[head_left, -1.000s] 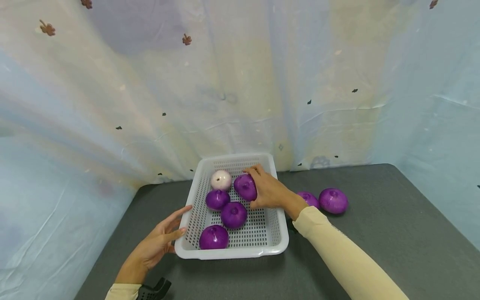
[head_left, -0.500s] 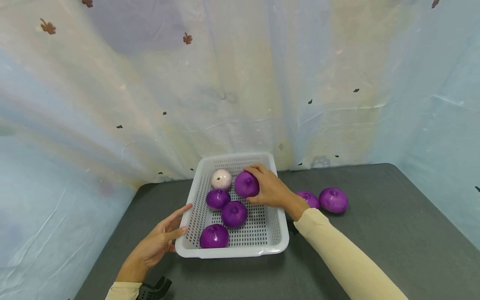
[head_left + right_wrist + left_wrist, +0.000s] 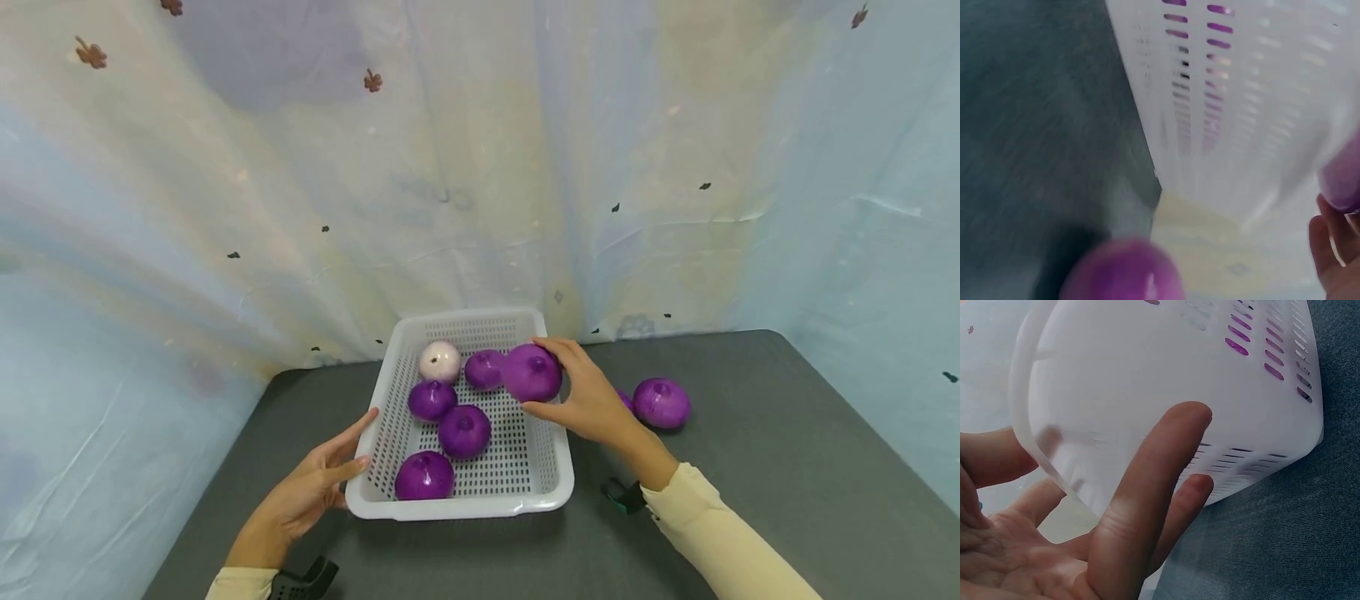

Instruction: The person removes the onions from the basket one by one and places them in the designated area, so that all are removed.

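Wearing a black wrist strap [image 3: 303, 583] at near left. Resting the left hand [image 3: 300, 490] against the left side of a white, rectangular, perforated plastic basket [image 3: 465, 506], with fingers spread apart and touching rather than clamping. Seeing inside it a large, glossy purple onion [image 3: 425, 477] at near left, a round, shiny white onion [image 3: 440, 362] at far left, a smaller, pointed purple onion [image 3: 432, 401] just nearer, a squat, round purple onion [image 3: 465, 432] around the middle and a plain, smooth purple onion [image 3: 483, 369] at the far side. Pinching a lighter violet, peaked onion [image 3: 532, 372] with the right hand [image 3: 591, 404] at the basket's right side (over floor or over rim, not quite telling which). Probably handling as firm, moderately heavy, slippery and prone to bruising; best being gripped around the widest part, below the peak. Seeing, farther right, a loose, rounded purple onion [image 3: 662, 403] beside a mostly hidden purple onion [image 3: 626, 400]. Working on a dark grey, cloth-covered table [image 3: 757, 483]. Facing a pale pastel, leaf-patterned curtain [image 3: 480, 167], hanging at left, far and right.
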`<state>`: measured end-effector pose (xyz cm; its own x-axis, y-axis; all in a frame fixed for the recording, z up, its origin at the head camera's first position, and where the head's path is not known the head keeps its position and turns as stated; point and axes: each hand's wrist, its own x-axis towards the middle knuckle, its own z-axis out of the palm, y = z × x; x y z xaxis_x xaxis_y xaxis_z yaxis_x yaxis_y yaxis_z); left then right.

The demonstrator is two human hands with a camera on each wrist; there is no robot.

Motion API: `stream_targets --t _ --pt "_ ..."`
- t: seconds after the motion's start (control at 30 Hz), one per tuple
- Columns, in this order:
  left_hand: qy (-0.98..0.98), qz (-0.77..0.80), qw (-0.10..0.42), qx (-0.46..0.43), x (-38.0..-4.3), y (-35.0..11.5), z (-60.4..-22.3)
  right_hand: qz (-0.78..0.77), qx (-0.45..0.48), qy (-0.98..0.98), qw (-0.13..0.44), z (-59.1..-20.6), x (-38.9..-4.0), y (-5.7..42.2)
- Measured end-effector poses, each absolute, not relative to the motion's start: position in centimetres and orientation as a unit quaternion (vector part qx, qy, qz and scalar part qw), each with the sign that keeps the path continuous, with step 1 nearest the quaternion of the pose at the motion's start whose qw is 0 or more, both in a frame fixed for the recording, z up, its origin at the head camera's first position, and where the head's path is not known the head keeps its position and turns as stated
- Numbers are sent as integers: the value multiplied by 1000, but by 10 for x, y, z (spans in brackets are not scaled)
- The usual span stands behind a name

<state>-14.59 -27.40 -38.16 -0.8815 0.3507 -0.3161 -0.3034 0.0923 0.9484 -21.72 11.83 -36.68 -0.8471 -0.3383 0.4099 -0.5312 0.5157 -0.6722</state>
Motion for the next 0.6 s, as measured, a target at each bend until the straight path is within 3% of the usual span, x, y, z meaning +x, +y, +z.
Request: stream_targets --t 0.6 --pt "676 688 259 44 -147 -278 -382 337 172 -909 176 -362 -166 221"
